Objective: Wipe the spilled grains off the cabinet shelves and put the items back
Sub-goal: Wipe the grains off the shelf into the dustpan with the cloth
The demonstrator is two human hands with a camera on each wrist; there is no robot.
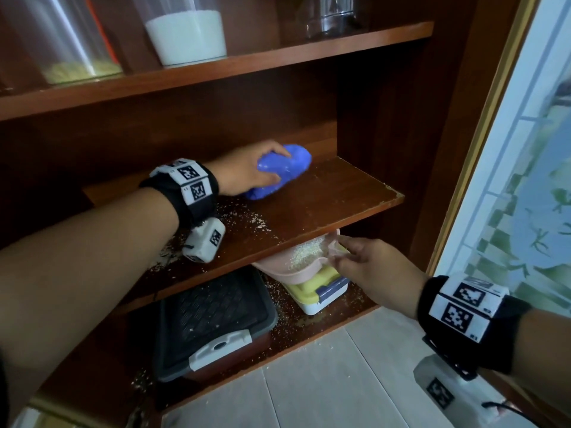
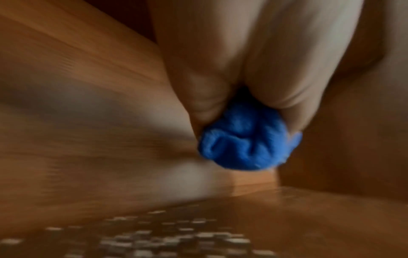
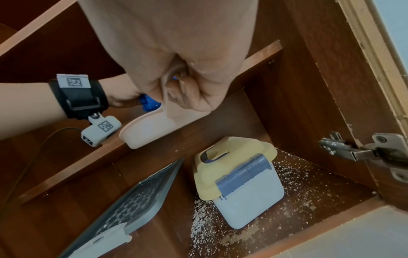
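Note:
My left hand (image 1: 250, 171) grips a bunched blue cloth (image 1: 285, 168) and presses it on the middle shelf (image 1: 333, 199) near the back. In the left wrist view the fingers (image 2: 276, 69) curl round the cloth (image 2: 247, 143). Spilled grains (image 1: 247, 219) lie on the left front part of that shelf. My right hand (image 1: 358, 261) pinches the rim of a pink dustpan-like bowl (image 1: 293, 267) held just under the shelf's front edge; grains (image 1: 306, 253) lie inside it. From the right wrist view the bowl (image 3: 150, 129) sits against the shelf edge.
On the bottom shelf stand a grey-lidded box (image 1: 213, 319) and a yellow-lidded white container (image 1: 318, 288), with grains (image 3: 203, 220) scattered around them. Jars (image 1: 185, 35) stand on the top shelf. The cabinet door with its hinge (image 3: 362, 150) is open at the right.

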